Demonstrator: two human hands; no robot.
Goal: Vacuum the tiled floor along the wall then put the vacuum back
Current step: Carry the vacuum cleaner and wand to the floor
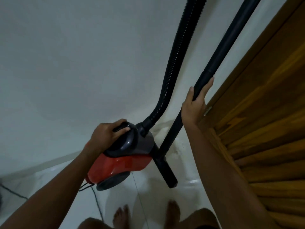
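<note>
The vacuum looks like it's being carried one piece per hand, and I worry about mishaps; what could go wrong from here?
1. The power cord trails across the floor near the bare feet, so a step could snag it.
2. The right hand holds the long wand close to the wooden door, which it might knock.
3. The left hand alone carries the vacuum body by its handle; a tug from the hose could tilt it.

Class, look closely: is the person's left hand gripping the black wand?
No: the left hand grips the handle of the red vacuum body, while the right hand holds the wand.
</note>
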